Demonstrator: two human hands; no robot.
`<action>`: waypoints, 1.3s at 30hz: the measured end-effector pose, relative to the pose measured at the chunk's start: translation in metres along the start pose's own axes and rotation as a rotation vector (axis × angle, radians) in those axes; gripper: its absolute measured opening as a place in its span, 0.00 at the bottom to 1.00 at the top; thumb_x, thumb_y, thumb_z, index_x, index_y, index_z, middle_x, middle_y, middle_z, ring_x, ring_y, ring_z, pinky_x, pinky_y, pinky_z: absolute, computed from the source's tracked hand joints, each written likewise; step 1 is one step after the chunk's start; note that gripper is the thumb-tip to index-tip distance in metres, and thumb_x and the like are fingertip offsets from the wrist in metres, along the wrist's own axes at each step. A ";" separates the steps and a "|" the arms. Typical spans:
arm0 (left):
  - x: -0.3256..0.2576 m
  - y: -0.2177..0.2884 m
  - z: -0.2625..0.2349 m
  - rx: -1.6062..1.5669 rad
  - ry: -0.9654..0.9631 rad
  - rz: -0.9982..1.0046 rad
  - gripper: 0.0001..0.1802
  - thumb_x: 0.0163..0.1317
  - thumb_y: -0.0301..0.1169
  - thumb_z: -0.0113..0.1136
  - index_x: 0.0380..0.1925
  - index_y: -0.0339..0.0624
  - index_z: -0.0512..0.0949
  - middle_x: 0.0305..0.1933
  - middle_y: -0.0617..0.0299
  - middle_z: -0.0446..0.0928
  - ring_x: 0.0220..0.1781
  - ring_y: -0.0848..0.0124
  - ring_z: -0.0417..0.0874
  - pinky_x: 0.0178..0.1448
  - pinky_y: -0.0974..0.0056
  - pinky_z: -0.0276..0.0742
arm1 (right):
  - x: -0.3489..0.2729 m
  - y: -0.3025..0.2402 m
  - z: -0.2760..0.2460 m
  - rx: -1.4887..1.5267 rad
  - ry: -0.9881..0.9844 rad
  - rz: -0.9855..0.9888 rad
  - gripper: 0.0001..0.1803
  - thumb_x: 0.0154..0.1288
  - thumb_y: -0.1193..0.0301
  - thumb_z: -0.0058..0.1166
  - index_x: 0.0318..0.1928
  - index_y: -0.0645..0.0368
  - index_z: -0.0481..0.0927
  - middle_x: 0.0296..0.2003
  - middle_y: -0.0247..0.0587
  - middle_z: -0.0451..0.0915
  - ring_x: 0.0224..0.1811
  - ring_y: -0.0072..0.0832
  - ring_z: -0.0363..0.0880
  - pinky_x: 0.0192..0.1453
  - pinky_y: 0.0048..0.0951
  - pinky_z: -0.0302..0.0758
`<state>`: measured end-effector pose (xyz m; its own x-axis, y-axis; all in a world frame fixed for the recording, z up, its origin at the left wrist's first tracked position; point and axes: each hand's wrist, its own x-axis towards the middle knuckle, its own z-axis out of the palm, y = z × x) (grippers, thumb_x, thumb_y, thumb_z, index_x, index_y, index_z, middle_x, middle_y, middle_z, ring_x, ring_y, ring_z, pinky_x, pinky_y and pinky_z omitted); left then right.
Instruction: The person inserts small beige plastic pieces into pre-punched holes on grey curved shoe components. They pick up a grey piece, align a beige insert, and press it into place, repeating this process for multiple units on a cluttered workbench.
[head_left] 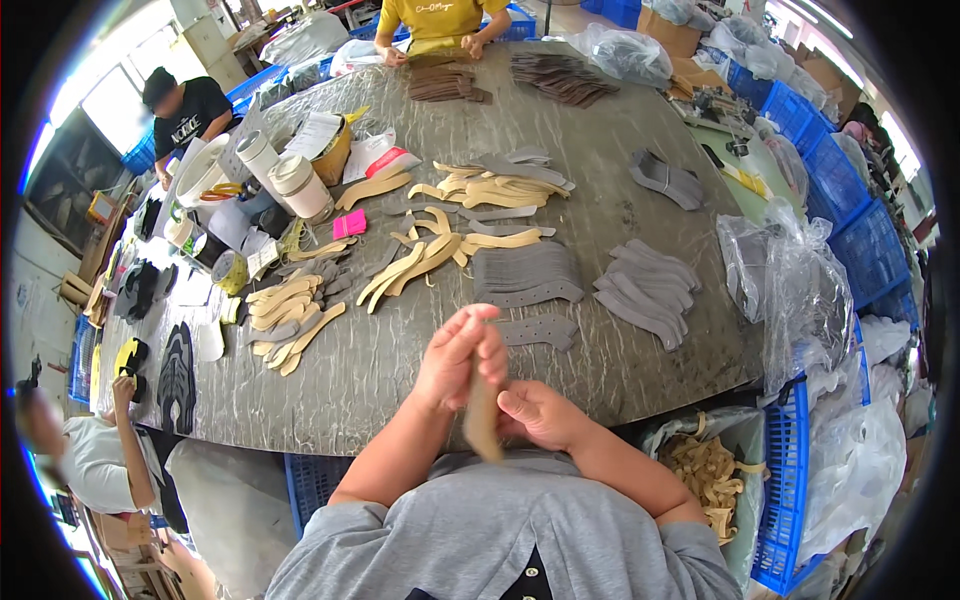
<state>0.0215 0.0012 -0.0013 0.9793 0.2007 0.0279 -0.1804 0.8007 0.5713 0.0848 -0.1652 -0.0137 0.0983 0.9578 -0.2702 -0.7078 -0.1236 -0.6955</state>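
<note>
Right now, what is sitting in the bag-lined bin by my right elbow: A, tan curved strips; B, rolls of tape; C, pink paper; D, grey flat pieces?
A: the bin at the table's near right edge holds a heap of tan curved strips, with nothing grey or pink showing in it.

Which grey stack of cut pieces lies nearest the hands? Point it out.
The small grey perforated piece lying just beyond the left hand and right hand. The taller grey stack and the fanned grey pile sit farther up the table.
</note>
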 end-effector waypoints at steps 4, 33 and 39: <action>-0.010 0.020 -0.014 0.051 0.166 0.102 0.19 0.76 0.38 0.47 0.62 0.45 0.64 0.34 0.63 0.70 0.22 0.76 0.66 0.23 0.72 0.67 | 0.018 -0.026 -0.022 -1.466 0.481 -0.628 0.25 0.63 0.59 0.62 0.55 0.60 0.74 0.55 0.53 0.75 0.58 0.52 0.74 0.61 0.49 0.72; -0.028 0.004 0.018 1.443 -0.174 0.273 0.62 0.51 0.75 0.50 0.72 0.35 0.50 0.47 0.51 0.66 0.32 0.62 0.73 0.35 0.61 0.75 | 0.000 -0.030 0.015 -1.029 0.503 -0.625 0.04 0.59 0.76 0.60 0.34 0.64 0.84 0.31 0.45 0.83 0.33 0.42 0.82 0.37 0.37 0.76; -0.029 0.003 0.028 1.711 -0.281 0.309 0.65 0.46 0.73 0.54 0.73 0.36 0.48 0.47 0.44 0.67 0.36 0.49 0.78 0.36 0.53 0.79 | -0.013 -0.032 0.018 -1.093 0.488 -0.562 0.05 0.59 0.75 0.60 0.34 0.64 0.84 0.30 0.47 0.83 0.31 0.42 0.82 0.36 0.37 0.76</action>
<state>-0.0046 -0.0183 0.0224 0.9491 -0.0256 0.3139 -0.2358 -0.7184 0.6544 0.0930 -0.1695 0.0241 0.5938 0.7844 0.1790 0.4141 -0.1072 -0.9039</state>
